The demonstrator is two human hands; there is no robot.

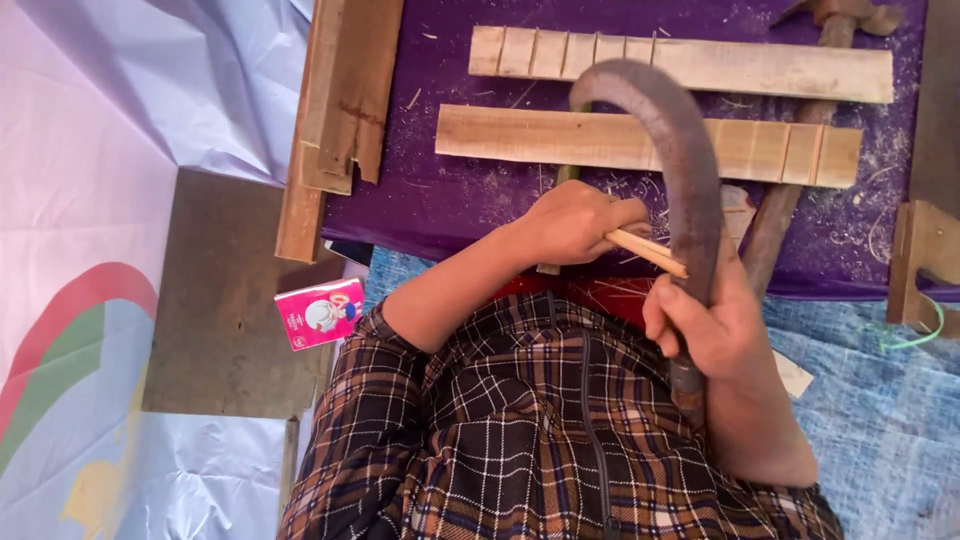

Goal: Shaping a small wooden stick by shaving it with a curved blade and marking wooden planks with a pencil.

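Purple work surface, dusted with shavings, bordered at 9 o'clock by pale sheeting and at 4 o'clock by blue tarp.

Right hand: fingers wrapped tight round the handle of a curved blade. Blade arcs up and over from the fist toward 11 o'clock, its tip above the near plank.

Left hand: fist clamped on a thin stick. Stick juts toward 3 o'clock; its free end meets the blade's inner edge just above the right thumb. Hands sit close, stick bridging them.

Near plank: lies crosswise just beyond the left hand, notched at its right end. Far plank: parallel, at 12 o'clock, notched at its left end; a narrow purple strip separates the two.

Stacked boards: at 10 o'clock, along the surface's left edge, overhanging it. Brown board: flat at 9 o'clock. Pink carton: on that board's right edge, beside the plaid sleeve.

Wooden block: at 3 o'clock, at the surface's right edge. Open room: purple patch between boards and left hand.
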